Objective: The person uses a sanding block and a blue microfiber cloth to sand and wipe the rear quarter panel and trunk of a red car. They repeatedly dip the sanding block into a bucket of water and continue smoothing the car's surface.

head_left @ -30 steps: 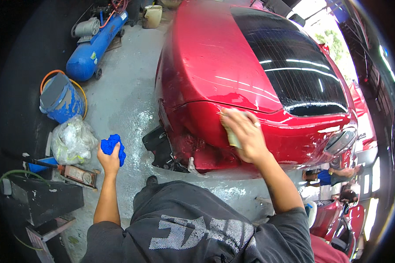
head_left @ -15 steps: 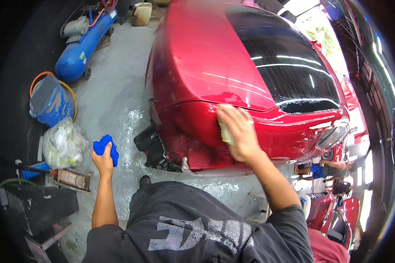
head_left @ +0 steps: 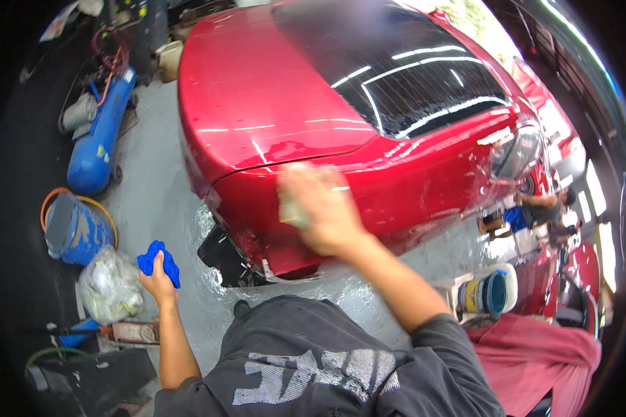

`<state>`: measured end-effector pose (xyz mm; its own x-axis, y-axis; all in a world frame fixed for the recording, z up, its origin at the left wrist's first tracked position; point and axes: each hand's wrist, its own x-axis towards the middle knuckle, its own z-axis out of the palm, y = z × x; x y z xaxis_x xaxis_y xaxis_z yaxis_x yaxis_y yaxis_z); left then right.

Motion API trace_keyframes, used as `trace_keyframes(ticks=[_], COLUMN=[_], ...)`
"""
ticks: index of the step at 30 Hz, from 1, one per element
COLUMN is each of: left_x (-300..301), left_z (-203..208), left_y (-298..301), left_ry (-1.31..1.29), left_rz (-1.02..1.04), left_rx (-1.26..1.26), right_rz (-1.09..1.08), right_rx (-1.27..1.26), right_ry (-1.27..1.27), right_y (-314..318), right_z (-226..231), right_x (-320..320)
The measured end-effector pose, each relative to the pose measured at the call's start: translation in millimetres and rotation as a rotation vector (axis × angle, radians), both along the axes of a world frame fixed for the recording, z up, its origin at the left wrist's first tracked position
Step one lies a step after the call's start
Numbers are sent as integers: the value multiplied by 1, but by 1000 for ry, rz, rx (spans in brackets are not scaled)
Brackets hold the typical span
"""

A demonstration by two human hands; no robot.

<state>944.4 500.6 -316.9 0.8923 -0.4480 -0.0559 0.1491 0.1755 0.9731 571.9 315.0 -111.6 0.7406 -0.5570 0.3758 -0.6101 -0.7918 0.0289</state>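
Observation:
A glossy red car fills the middle, its dark rear window at the far side. Against the near rear side panel lies my right hand, closed on a pale yellowish pad, perhaps a sponge; motion blur hides its exact kind. My left hand is well left of the car, above the floor, with its fingers wrapped round a crumpled blue cloth. Below the panel, at the car's rear corner, a black part is exposed.
Along the left stand a blue air compressor, a blue bucket with a hose, a clear plastic bag and a floor jack. On the right are a paint pail, a dark red cloth and another person farther off.
My right hand has moved left along the panel with the pad. The whole view has shifted, bringing the pail into sight. My left hand still holds the blue cloth.

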Motion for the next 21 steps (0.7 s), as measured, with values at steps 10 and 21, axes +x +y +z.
trace_keyframes(ticks=[10,21], left_x=[-40,-88], left_z=[149,249], left_y=[-80,-202], left_ry=[-230,-1413], left_rz=[-347,-769], left_rx=[-328,-207], right_rz=[-592,-1038], right_rx=[-201,374], right_ry=[-192,-1506], right_y=[-56,79], right_z=[32,-142], right_x=[-216,-258])
